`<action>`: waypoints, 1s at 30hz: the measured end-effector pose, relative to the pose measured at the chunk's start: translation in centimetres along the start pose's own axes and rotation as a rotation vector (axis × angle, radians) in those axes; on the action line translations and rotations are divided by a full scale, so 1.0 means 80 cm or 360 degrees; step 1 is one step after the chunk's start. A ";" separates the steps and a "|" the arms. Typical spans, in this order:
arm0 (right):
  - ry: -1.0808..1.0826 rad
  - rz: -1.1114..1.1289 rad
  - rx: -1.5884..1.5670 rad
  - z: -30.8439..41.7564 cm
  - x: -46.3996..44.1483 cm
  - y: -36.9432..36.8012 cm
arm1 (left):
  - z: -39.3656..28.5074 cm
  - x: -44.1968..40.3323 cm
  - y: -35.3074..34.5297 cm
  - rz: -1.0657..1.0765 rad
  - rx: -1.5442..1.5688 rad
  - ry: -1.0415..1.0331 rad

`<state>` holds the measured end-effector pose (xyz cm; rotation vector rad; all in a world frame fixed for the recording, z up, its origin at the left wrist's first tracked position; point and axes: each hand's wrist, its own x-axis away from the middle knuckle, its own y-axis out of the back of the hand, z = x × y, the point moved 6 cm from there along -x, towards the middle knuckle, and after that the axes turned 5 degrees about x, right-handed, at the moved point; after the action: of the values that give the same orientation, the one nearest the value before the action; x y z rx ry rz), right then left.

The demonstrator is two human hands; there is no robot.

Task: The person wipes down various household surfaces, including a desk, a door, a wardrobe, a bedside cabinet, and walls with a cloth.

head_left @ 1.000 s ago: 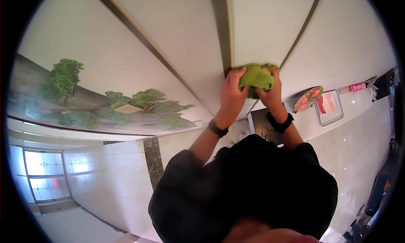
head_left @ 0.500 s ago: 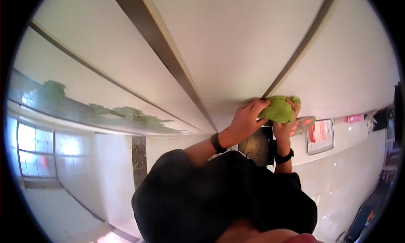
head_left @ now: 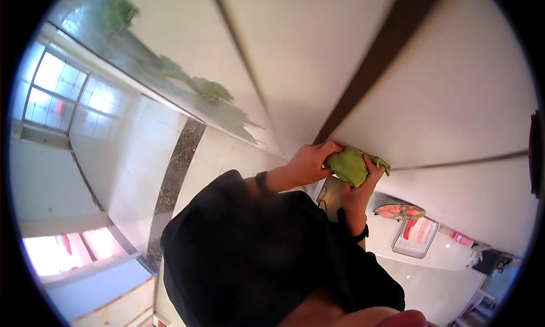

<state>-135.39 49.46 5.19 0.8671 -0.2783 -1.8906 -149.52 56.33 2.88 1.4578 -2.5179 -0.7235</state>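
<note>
A crumpled green cloth (head_left: pixel 350 166) is pressed against the pale wall panel (head_left: pixel 318 60), beside the lower end of a dark vertical strip (head_left: pixel 379 60). My left hand (head_left: pixel 311 163) grips the cloth's left side, thumb on top. On the right side my right hand (head_left: pixel 363 185) holds it, with fingers bent around its edge. Both wrists wear dark bands. The cloth hides part of each hand's fingertips.
Below the hands lies a dark box-like object (head_left: pixel 331 195). To the right are a round patterned plate (head_left: pixel 399 212), a tray with red and white contents (head_left: pixel 416 236) and a pink package (head_left: pixel 462 239). A green tree picture (head_left: pixel 210 90) covers the left panel.
The view has turned and shifted. Both hands, still holding the green cloth, have moved down and right along the panels, past one dark strip to another.
</note>
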 end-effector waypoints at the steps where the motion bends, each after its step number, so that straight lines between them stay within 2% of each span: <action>1: 0.0043 0.0025 0.0004 0.010 -0.002 -0.011 | 0.004 0.004 0.014 -0.0045 0.0003 -0.0004; 6: 0.0242 0.0210 0.0030 0.071 -0.015 -0.076 | 0.043 0.026 0.086 -0.0248 0.0070 -0.0120; 8: 0.0396 0.0242 0.0122 0.103 -0.024 -0.108 | 0.067 0.035 0.120 -0.0232 0.0093 -0.0069; 9: 0.0369 0.0303 0.0126 0.114 -0.025 -0.128 | 0.077 0.040 0.139 -0.0221 0.0103 -0.0047; 12: 0.0424 0.0341 0.0101 0.152 -0.028 -0.188 | 0.110 0.058 0.201 -0.0425 0.0080 -0.0228; 16: 0.0514 0.0234 0.0070 0.221 -0.038 -0.269 | 0.131 0.090 0.303 -0.0729 0.0152 -0.0227; 18: 0.0477 0.0226 -0.0042 0.253 -0.039 -0.305 | 0.134 0.110 0.349 -0.0908 0.0233 -0.0293; 19: 0.0410 0.0272 -0.0196 0.253 -0.038 -0.326 | 0.140 0.118 0.368 -0.0912 0.0457 -0.0255; 22: 0.0834 0.0165 -0.0004 0.310 -0.051 -0.367 | 0.127 0.135 0.437 -0.1193 0.0267 -0.0570; 26: 0.0450 0.0330 -0.0252 0.366 -0.077 -0.401 | 0.141 0.139 0.496 -0.1292 0.0209 -0.0678; 27: 0.0626 0.0265 -0.0194 0.385 -0.082 -0.399 | 0.139 0.138 0.506 -0.1311 0.0239 -0.0684; 30: 0.0486 0.0222 -0.0213 0.393 -0.087 -0.391 | 0.126 0.132 0.518 -0.1292 0.0116 -0.0750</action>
<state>-176.65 64.76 14.08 1.0027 -0.0241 -1.6023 -190.82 67.89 12.50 2.6379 -2.1679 -1.2055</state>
